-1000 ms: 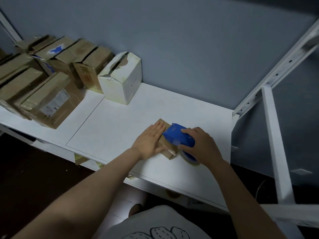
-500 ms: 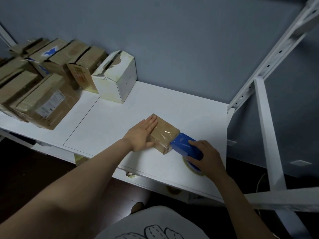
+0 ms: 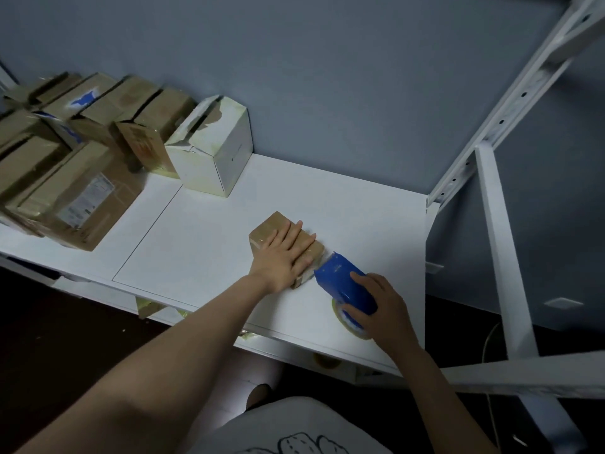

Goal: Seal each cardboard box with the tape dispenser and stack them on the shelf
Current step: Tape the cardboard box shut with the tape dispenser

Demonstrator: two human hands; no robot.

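Set on the shelf, right of and nearer than the white carton: the box, pinned under a flat, spread left hand. Probably light, stiff but crushable, slick with tape (best held across the short sides). Long axis aimed away from the carton, toward the dispenser, nose at its end, wrapped in the right hand.

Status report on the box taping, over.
Left hand flat on small brown box. Right hand grips blue tape dispenser at the box's right end. White box, brown boxes apart, rear left.
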